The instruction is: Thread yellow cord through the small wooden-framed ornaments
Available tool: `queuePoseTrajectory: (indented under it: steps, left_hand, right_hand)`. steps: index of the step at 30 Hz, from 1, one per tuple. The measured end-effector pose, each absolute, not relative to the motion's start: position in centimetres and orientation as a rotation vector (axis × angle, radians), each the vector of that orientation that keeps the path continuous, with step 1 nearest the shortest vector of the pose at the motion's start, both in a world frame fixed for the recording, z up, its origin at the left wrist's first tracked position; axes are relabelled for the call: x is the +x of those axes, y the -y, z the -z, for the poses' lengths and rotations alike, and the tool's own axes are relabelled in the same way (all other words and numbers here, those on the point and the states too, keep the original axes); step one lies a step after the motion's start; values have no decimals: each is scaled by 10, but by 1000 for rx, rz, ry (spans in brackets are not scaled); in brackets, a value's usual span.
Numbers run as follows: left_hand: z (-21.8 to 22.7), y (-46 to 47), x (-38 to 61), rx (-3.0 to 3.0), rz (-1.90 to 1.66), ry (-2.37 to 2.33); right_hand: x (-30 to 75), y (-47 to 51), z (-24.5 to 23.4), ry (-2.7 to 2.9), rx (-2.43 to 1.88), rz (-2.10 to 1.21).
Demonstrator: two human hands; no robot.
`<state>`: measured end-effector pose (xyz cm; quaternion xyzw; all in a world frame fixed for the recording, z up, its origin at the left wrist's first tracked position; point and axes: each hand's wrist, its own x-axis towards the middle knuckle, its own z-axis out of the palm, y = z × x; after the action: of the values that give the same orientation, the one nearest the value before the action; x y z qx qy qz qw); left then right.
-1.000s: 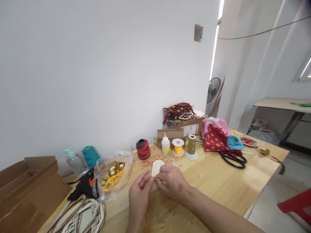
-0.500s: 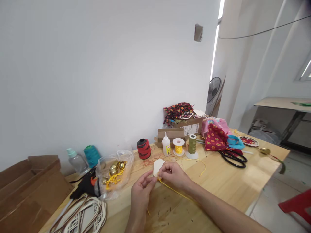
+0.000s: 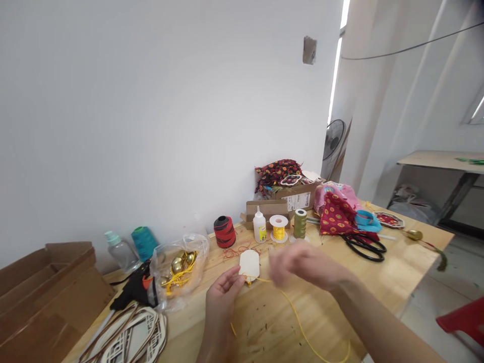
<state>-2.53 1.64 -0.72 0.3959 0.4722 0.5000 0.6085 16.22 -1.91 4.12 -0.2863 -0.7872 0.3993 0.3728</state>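
Note:
My left hand (image 3: pixel 223 297) is at the lower edge of a white tag-shaped blank (image 3: pixel 249 264), holding it upright on or just above the wooden table (image 3: pixel 260 322). A thin yellow cord (image 3: pixel 302 325) is tied or looped at the tag's lower edge and runs right, then curves down across the table. My right hand (image 3: pixel 298 264) is blurred by motion, a little right of the tag and above the cord. Whether its fingers hold the cord is hidden.
Spools of thread (image 3: pixel 224 232), a glue bottle (image 3: pixel 259 227) and black-handled scissors (image 3: pixel 365 247) stand beyond the hands. Patterned fabric lies at the back right. A hot glue gun (image 3: pixel 132 292), a plastic bag of gold bells (image 3: pixel 177 267) and a cardboard box (image 3: pixel 49 287) are at the left.
My right hand has moved right, away from the tag. A much longer stretch of yellow cord now lies across the table. The tag remains at my left hand.

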Motion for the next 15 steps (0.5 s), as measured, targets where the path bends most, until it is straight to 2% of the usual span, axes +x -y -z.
queuePoseTrajectory:
  steps: [7, 15]
  left_hand:
    - [1, -15, -25, 1057, -1229, -1100]
    - [0, -14, -25, 1274, -1130, -1222]
  right_hand:
    - [114, 1, -20, 1918, -1430, -642]
    - [122, 2, -7, 1997, -1417, -452]
